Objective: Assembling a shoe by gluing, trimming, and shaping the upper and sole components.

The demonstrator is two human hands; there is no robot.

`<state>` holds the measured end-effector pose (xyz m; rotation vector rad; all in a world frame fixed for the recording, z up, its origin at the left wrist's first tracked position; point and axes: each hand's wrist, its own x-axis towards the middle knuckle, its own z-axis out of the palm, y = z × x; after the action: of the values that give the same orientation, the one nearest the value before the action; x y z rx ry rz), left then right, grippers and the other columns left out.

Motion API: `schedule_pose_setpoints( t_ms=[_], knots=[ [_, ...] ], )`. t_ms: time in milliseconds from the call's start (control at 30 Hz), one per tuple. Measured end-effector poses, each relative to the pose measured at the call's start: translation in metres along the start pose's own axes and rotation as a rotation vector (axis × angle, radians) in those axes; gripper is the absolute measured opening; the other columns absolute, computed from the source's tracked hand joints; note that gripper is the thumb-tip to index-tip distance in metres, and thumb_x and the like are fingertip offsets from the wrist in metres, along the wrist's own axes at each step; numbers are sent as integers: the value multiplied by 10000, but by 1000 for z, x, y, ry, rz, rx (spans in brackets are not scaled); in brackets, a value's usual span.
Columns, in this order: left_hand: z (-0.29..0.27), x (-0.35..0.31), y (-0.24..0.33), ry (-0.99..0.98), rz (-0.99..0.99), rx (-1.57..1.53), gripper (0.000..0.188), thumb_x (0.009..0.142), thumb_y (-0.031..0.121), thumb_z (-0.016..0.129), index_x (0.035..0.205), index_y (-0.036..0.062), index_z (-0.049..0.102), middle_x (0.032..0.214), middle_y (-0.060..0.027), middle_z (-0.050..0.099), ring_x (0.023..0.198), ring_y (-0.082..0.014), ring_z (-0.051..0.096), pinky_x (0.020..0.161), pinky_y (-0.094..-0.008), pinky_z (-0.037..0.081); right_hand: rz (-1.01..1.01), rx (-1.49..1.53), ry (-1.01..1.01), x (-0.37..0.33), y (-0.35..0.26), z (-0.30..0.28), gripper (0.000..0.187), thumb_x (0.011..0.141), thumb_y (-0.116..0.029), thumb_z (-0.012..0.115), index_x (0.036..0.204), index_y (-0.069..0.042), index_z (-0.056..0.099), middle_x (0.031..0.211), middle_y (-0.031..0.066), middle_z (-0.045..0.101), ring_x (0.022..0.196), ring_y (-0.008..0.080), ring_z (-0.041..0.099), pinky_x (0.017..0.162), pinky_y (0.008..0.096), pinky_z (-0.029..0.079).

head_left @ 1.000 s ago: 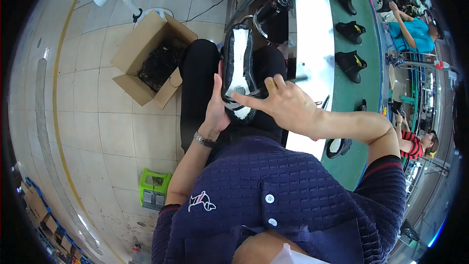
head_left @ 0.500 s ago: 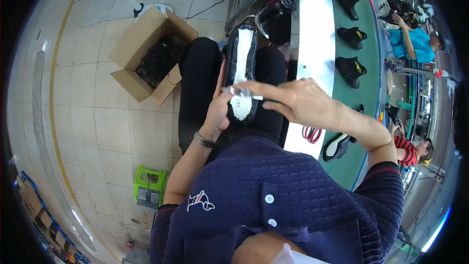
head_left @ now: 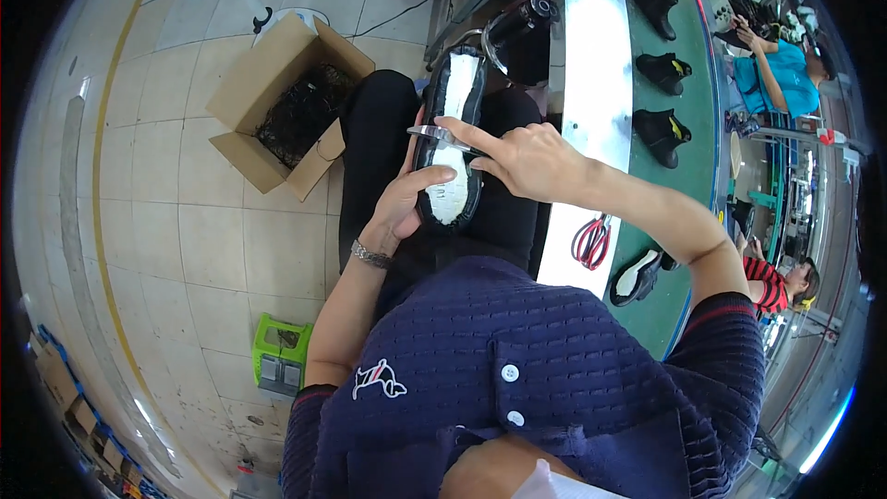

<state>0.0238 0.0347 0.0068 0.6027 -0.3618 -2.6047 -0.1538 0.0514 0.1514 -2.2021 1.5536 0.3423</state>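
Observation:
A black shoe upper (head_left: 476,97) lies sole side up along my lap, its white insole board (head_left: 460,83) showing with the black edge folded around it. My left hand (head_left: 404,196) grips the near end from the left side, thumb pressed on the white board. Over the middle of the shoe, my right hand (head_left: 531,159) is closed around a shiny metal tool (head_left: 438,134) with a flat blade-like end; its handle is mostly hidden by the fingers. The right index finger stretches along the tool, which touches or nearly touches the shoe bottom.
A metal-topped bench edge (head_left: 591,83) runs on my right, with red-and-black looped handles (head_left: 591,242) on it. Beyond, a green conveyor (head_left: 661,212) carries several black shoes (head_left: 662,137). An open cardboard box (head_left: 245,115) with dark scraps and a green stool (head_left: 282,351) stand left.
My right hand and the metal tool have moved farther up the shoe, toward its middle. My left thumb now lies on the white board; the shoe's near end has shifted slightly left.

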Motion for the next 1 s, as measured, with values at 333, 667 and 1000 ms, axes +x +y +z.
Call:
schedule_pose_setpoints(
  t_ms=[333, 667, 1000],
  knots=[
    [-25, -4, -13, -225, 50, -140, 879, 891, 230, 639, 1535, 293, 44, 1459, -109, 366, 1283, -255, 456, 1026, -417, 429, 74, -12, -124, -13, -7, -1, 694, 914, -162, 573, 1484, -383, 244, 737, 135, 655, 500, 251, 627, 432, 360, 509],
    [-12, -18, -18, -184, -30, -289, 648, 999, 433, 407, 1530, 301, 59, 1534, -105, 256, 1356, -313, 362, 1031, -546, 399, -178, -287, 208, -32, -8, 24, 859, 804, -4, 559, 1433, -518, 278, 1029, 235, 607, 795, 277, 680, 549, 319, 569],
    [-1, -15, -34, 95, 377, 238, 589, 1012, 196, 427, 1529, 156, 146, 1489, -120, 334, 1322, -212, 402, 1097, -349, 329, -128, 24, -34, -34, -31, -38, 780, 827, -41, 540, 1511, -258, 234, 606, 123, 608, 471, 229, 621, 449, 331, 528]
  ],
)
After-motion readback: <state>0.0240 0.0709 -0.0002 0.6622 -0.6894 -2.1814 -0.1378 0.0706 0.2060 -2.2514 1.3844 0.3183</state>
